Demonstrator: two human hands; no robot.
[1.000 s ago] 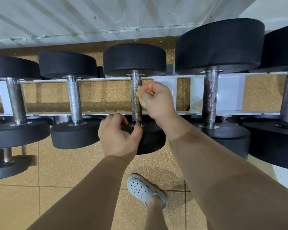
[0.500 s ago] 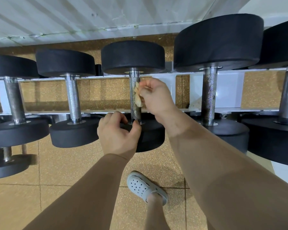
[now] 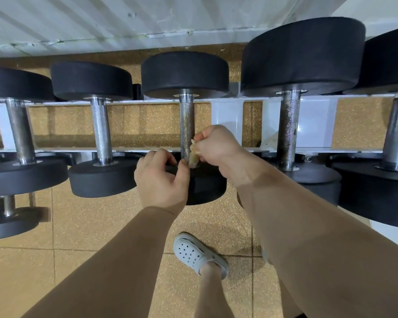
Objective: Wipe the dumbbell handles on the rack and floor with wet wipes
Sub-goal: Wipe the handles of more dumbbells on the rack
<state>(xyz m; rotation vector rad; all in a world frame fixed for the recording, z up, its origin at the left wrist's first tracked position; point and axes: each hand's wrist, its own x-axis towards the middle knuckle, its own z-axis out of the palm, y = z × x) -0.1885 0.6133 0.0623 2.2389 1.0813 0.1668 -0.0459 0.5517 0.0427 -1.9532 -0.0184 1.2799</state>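
Several black dumbbells lie across a white rack (image 3: pixel 228 115). The middle dumbbell (image 3: pixel 184 74) has a knurled steel handle (image 3: pixel 186 125). My right hand (image 3: pixel 216 145) pinches a crumpled, soiled wet wipe (image 3: pixel 192 154) against the lower end of that handle. My left hand (image 3: pixel 161 180) grips the rim of the same dumbbell's near black head (image 3: pixel 207 189), thumb on top.
To the right a larger dumbbell has a dark, rusty handle (image 3: pixel 290 131). Two smaller dumbbells (image 3: pixel 101 125) lie to the left, another on a lower level (image 3: pixel 7 216). My foot in a grey clog (image 3: pixel 198 253) stands on the tan tiled floor (image 3: pixel 55 260).
My right hand has slid the wipe down the handle from its upper half to its lower end. My left hand has stayed on the near head.
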